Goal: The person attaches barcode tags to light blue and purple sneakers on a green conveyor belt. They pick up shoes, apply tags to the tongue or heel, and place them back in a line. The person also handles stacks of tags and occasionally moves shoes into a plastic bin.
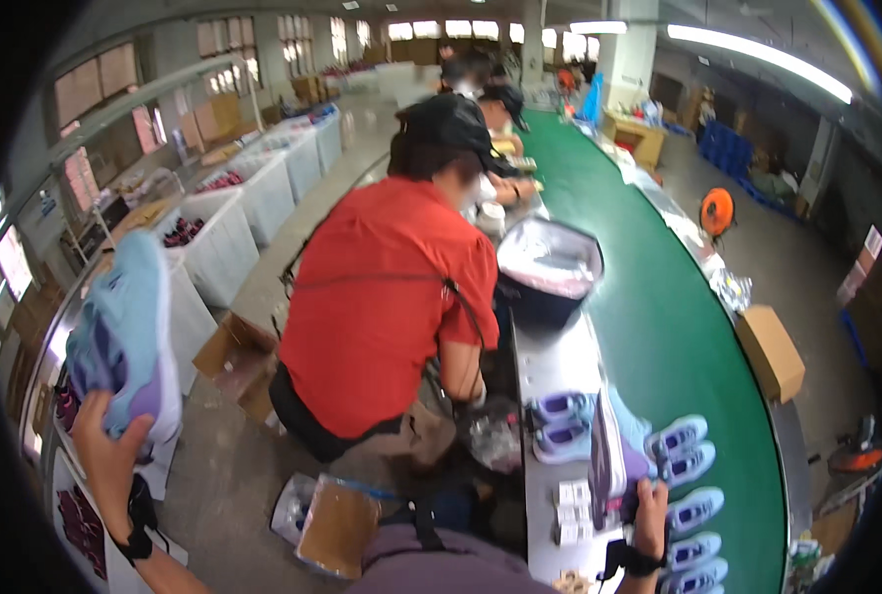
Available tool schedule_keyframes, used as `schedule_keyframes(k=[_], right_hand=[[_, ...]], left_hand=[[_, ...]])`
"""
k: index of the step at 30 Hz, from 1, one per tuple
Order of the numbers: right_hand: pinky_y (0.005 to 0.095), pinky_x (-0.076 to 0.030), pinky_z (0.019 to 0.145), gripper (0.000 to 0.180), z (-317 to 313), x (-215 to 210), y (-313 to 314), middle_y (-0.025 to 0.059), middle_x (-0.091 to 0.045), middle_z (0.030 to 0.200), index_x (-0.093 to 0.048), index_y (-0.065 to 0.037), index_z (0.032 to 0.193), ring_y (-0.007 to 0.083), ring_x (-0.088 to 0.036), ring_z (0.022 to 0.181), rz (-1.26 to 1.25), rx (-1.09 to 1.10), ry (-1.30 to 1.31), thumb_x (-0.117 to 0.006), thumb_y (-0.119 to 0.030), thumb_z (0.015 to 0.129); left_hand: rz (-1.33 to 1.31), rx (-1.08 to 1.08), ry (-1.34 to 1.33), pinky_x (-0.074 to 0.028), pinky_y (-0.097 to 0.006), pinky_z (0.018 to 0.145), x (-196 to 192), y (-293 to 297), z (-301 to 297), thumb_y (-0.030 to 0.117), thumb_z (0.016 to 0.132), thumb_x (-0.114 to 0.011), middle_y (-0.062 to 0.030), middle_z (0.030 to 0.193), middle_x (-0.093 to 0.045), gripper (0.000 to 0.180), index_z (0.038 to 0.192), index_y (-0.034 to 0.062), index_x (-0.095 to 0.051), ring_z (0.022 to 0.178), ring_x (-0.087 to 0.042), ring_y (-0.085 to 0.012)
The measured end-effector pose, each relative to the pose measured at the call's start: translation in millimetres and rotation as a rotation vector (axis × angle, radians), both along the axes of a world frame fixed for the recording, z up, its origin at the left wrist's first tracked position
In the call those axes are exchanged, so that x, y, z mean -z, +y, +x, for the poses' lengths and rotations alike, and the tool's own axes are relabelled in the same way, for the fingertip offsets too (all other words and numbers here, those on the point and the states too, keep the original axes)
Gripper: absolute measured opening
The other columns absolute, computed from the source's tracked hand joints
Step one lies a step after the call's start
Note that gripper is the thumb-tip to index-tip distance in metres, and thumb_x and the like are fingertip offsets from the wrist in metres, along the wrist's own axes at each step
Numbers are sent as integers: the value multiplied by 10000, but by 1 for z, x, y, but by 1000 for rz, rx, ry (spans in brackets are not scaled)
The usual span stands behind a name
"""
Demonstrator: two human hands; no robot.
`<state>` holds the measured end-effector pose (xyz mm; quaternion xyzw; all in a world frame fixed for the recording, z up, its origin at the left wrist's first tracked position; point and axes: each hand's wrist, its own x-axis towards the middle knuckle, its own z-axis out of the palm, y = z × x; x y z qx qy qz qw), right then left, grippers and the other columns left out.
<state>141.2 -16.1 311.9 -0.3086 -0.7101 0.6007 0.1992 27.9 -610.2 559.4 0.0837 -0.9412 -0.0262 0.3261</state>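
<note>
My left hand (107, 457) is raised at the far left and grips a light blue and purple sneaker (124, 335) by its heel, sole turned outward. My right hand (647, 507) holds a second matching sneaker (611, 450) upright at the near edge of the green conveyor belt (659, 327). Several more blue and purple sneakers (686, 475) lie in pairs on the belt beside that hand. Another pair (562, 424) rests on the grey metal ledge (550, 366) left of the belt.
A person in a red shirt and black cap (387, 297) bends over directly ahead. A dark bin (548, 267) sits on the ledge. White bins (223, 238) line the left. Cardboard boxes (770, 348) flank the belt; small white boxes (568, 510) lie near my right hand.
</note>
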Motion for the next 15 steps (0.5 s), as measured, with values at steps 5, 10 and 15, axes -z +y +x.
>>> schedule_keyframes(k=[5, 10, 15], right_hand=[[320, -407, 599, 276, 20, -44, -22, 51, -534, 720, -564, -13, 888, 175, -490, 638, -1, -50, -7, -560, -289, 870], [265, -295, 523, 247, 15, -40, -38, -47, -395, 657, -541, -59, 871, 84, -328, 576, -144, -102, -134, -528, -302, 914], [343, -415, 583, 311, 14, -7, -18, 23, -575, 753, -584, -30, 1021, 190, -497, 630, 37, -75, -215, -494, -308, 915]], left_hand=[[327, 399, 186, -356, -345, 931, -12, 26, -16, 518, 672, -715, -158, 1070, -523, 734, 1084, -58, -521, 1032, -501, -262], [452, 643, -341, -382, -339, 645, -12, 36, -10, 585, 597, -739, -108, 683, -491, 657, 741, -24, -542, 685, -522, -245], [517, 627, -274, -375, -354, 542, 25, 49, -7, 435, 570, -786, -146, 618, -487, 515, 681, -10, -552, 583, -486, -310]])
